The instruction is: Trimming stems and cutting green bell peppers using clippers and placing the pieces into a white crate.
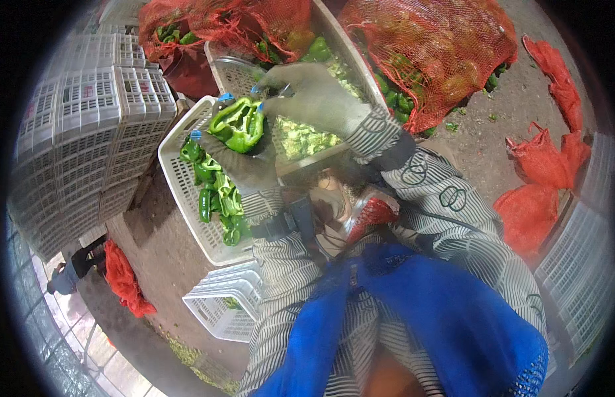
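Observation:
A hollowed piece of green bell pepper [238, 126], its pale inner ribs facing up, is gripped by my left hand [244, 164]. That hand wears a greyish glove with blue fingertips and is over a white plastic crate [172, 155]. Inside the crate lie cut green peppers [218, 198]. My right hand [317, 92], gloved the same way, is beside the pepper's right edge, its blue fingertips close to the rim. Motion smears it, so whether its fingers hold anything is unclear. Beneath it, a second light crate [347, 33] contains pale pepper cores and seeds [304, 137].
Red mesh sacks of green peppers [439, 46] stand ahead. Stacked white crates [89, 112] rise at left; more crates [582, 264] are at right. A small white crate [221, 311] sits near my left leg. Loose red mesh bags [539, 159] lie on the floor.

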{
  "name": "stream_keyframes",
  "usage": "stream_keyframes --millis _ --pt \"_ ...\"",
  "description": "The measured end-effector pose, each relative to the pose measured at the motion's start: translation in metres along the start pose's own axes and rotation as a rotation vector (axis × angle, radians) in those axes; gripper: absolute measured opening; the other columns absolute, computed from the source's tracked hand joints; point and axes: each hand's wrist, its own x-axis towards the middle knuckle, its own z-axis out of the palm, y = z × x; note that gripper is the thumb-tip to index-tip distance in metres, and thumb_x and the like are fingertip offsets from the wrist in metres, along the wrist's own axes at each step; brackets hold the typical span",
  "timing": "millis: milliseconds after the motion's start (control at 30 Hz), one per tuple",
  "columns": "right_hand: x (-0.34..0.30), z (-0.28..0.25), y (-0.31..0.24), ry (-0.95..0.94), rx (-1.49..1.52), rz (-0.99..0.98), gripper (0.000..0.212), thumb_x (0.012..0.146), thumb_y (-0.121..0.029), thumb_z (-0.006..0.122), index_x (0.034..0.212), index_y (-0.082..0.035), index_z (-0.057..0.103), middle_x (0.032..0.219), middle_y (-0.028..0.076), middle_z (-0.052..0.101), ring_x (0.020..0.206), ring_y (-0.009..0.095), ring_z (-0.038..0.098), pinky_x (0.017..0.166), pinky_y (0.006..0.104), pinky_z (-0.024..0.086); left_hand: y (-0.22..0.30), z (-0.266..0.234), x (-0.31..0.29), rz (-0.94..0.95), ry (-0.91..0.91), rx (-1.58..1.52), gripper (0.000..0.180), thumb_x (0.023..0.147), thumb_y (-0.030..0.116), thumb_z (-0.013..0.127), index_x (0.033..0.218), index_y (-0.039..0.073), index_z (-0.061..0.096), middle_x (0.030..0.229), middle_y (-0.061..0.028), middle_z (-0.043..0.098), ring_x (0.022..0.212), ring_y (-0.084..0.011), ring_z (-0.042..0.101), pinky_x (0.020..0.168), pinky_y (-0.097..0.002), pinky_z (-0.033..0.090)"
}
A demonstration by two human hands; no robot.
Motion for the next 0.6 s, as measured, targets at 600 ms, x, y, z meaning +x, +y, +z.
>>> stream_keyframes --millis 600 --pt "-0.004 0.044 0.009 -0.095 -0.316 -0.075 0.024 0.075 -0.019 0.066 0.095 -0.008 0.063 0.093 0.012 0.064 0.086 0.033 0.063 0.074 0.0424 0.051 -0.008 -0.024 -0.036 0.87 -0.4 1.536 0.073 0.083 0.003 0.065 0.146 0.002 0.027 0.133 -0.0199 0.05 0.123 -0.0278 0.05 0.104 -0.0339 0.039"
